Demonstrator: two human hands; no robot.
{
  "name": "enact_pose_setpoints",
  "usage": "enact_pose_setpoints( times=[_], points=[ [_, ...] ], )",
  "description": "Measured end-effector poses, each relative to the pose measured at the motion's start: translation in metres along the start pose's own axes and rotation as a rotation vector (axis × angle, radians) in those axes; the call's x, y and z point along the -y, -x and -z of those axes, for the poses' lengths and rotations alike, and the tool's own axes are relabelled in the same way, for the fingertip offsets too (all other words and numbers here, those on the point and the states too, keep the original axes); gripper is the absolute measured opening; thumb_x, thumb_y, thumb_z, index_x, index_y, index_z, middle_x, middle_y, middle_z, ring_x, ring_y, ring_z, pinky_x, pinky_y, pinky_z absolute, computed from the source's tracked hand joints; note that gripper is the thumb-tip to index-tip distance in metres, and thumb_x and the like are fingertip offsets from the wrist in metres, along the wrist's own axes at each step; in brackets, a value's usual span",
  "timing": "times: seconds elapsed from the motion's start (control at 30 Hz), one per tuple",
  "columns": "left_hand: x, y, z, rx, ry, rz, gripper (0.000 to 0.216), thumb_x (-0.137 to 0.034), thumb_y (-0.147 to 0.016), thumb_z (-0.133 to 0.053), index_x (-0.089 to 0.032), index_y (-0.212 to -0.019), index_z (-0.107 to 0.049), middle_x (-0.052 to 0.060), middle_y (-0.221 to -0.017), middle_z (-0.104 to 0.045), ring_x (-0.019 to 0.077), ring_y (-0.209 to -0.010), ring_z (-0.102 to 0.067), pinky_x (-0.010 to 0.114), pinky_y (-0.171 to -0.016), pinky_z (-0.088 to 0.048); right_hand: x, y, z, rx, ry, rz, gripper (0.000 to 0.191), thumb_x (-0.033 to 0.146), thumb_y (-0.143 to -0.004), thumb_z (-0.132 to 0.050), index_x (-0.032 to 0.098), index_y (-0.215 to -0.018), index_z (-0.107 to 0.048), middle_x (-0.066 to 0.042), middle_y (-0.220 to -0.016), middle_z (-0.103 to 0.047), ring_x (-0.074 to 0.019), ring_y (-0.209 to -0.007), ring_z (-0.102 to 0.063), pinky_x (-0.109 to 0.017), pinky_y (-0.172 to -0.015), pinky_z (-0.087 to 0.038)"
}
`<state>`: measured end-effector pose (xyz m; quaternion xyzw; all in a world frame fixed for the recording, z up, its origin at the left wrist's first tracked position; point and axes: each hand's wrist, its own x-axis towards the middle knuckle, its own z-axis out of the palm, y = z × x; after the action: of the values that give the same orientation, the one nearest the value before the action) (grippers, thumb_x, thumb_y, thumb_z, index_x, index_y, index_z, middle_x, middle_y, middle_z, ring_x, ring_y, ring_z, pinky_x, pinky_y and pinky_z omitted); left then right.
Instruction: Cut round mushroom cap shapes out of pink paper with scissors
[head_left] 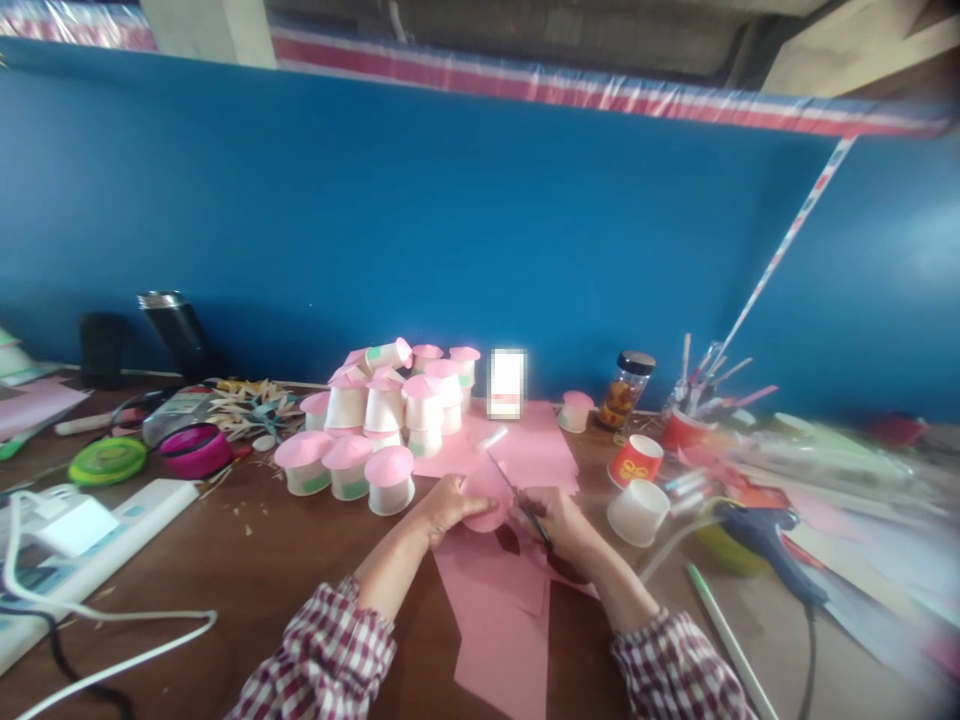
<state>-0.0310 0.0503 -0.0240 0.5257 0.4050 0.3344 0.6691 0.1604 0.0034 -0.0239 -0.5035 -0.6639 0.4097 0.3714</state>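
Between my hands is a rounded piece of pink paper (484, 508), pinched by my left hand (448, 506) at its left side. My right hand (559, 525) is closed around dark-handled scissors (534, 518), whose blades point up and left beside the paper's right edge. Below the hands lie angular pink paper sheets (501, 640), and a larger pink sheet (536, 440) is spread behind them. To the left, white paper cups (390, 498) with pink paper tops stand grouped and stacked.
At right are a red paper cup (626, 466), a white cup (639, 513), a glue gun (772, 540) with its cord, and a lidded jar (625, 390). A white power strip (142, 520) with loose cables lies at left. A blue partition (450, 220) rises behind.
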Motion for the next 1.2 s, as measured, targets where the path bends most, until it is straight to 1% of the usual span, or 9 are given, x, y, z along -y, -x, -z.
enact_pose_setpoints(
  times=[0.2, 0.33, 0.43, 0.57, 0.77, 0.87, 1.0, 1.07, 1.2],
  points=[
    [0.001, -0.001, -0.001, 0.025, 0.009, -0.023, 0.041, -0.03, -0.057, -0.078, -0.009, -0.09, -0.068, 0.01, -0.079, -0.07, 0.0258, -0.08, -0.065, 0.034, -0.071, -0.049, -0.001, -0.003, 0.001, -0.156, -0.165, -0.002, 0.03, 0.041, -0.074, -0.064, 0.017, -0.062, -0.049, 0.007, -0.046, -0.038, -0.0065, -0.041, -0.033, -0.019, -0.038, -0.026],
    [0.003, -0.001, -0.004, 0.049, -0.019, -0.033, 0.039, -0.032, -0.065, -0.072, -0.009, -0.096, -0.068, 0.011, -0.083, -0.07, 0.0252, -0.075, -0.065, 0.033, -0.063, -0.049, -0.003, -0.007, 0.0, -0.258, -0.284, 0.037, 0.024, 0.036, -0.071, -0.069, 0.016, -0.081, -0.059, 0.001, -0.061, -0.055, -0.012, -0.053, -0.05, -0.022, -0.047, -0.038],
    [0.004, -0.001, -0.006, 0.057, -0.026, -0.106, 0.038, -0.029, -0.066, -0.072, -0.01, -0.098, -0.067, 0.012, -0.088, -0.07, 0.0241, -0.076, -0.064, 0.031, -0.064, -0.049, -0.007, -0.009, -0.002, -0.276, -0.283, 0.086, 0.027, 0.033, -0.069, -0.071, 0.017, -0.088, -0.06, -0.001, -0.07, -0.058, -0.0147, -0.063, -0.054, -0.024, -0.054, -0.042],
    [0.006, -0.003, -0.007, 0.067, 0.0, -0.147, 0.041, -0.024, -0.061, -0.076, -0.01, -0.099, -0.067, 0.011, -0.092, -0.07, 0.0246, -0.084, -0.063, 0.031, -0.072, -0.048, -0.012, -0.011, -0.002, -0.3, -0.312, 0.117, 0.028, 0.027, -0.07, -0.07, 0.019, -0.093, -0.058, 0.001, -0.072, -0.056, -0.0127, -0.062, -0.053, -0.023, -0.055, -0.042],
    [0.007, -0.001, -0.01, 0.157, -0.036, -0.185, 0.041, -0.029, -0.059, -0.077, -0.009, -0.094, -0.07, 0.01, -0.09, -0.07, 0.0254, -0.083, -0.063, 0.032, -0.073, -0.048, -0.015, -0.01, -0.002, -0.287, -0.297, 0.125, 0.029, 0.026, -0.07, -0.069, 0.019, -0.096, -0.058, 0.0, -0.076, -0.057, -0.0134, -0.066, -0.054, -0.024, -0.058, -0.043],
    [0.005, -0.001, -0.012, 0.125, -0.029, -0.205, 0.04, -0.033, -0.061, -0.076, -0.009, -0.093, -0.071, 0.01, -0.091, -0.07, 0.0258, -0.085, -0.063, 0.032, -0.075, -0.048, -0.019, -0.011, -0.003, -0.262, -0.268, 0.115, 0.032, 0.025, -0.069, -0.07, 0.02, -0.098, -0.058, 0.0, -0.075, -0.058, -0.0153, -0.067, -0.055, -0.025, -0.06, -0.044],
    [0.008, -0.002, -0.016, -0.04, 0.035, -0.22, 0.041, -0.039, -0.064, -0.073, -0.008, -0.091, -0.071, 0.011, -0.085, -0.071, 0.0243, -0.08, -0.064, 0.032, -0.072, -0.048, -0.024, -0.011, -0.007, -0.23, -0.262, 0.109, 0.04, 0.025, -0.067, -0.072, 0.019, -0.103, -0.056, -0.004, -0.084, -0.063, -0.0196, -0.076, -0.059, -0.031, -0.07, -0.048],
    [0.01, -0.003, -0.019, -0.098, 0.045, -0.241, 0.041, -0.04, -0.065, -0.072, -0.009, -0.092, -0.071, 0.012, -0.087, -0.07, 0.0236, -0.08, -0.063, 0.032, -0.072, -0.048, -0.025, -0.011, -0.008, -0.214, -0.273, 0.091, 0.042, 0.026, -0.067, -0.072, 0.019, -0.105, -0.054, -0.004, -0.083, -0.064, -0.0197, -0.074, -0.059, -0.031, -0.069, -0.048],
    [0.014, -0.002, -0.026, -0.066, 0.156, -0.221, 0.048, -0.04, -0.056, -0.079, -0.008, -0.091, -0.071, 0.013, -0.085, -0.07, 0.0248, -0.077, -0.064, 0.034, -0.071, -0.05, -0.025, -0.012, -0.009, -0.293, -0.319, 0.08, 0.042, 0.027, -0.061, -0.077, 0.019, -0.098, -0.057, -0.002, -0.076, -0.063, -0.0186, -0.066, -0.059, -0.028, -0.061, -0.049]
  ],
)
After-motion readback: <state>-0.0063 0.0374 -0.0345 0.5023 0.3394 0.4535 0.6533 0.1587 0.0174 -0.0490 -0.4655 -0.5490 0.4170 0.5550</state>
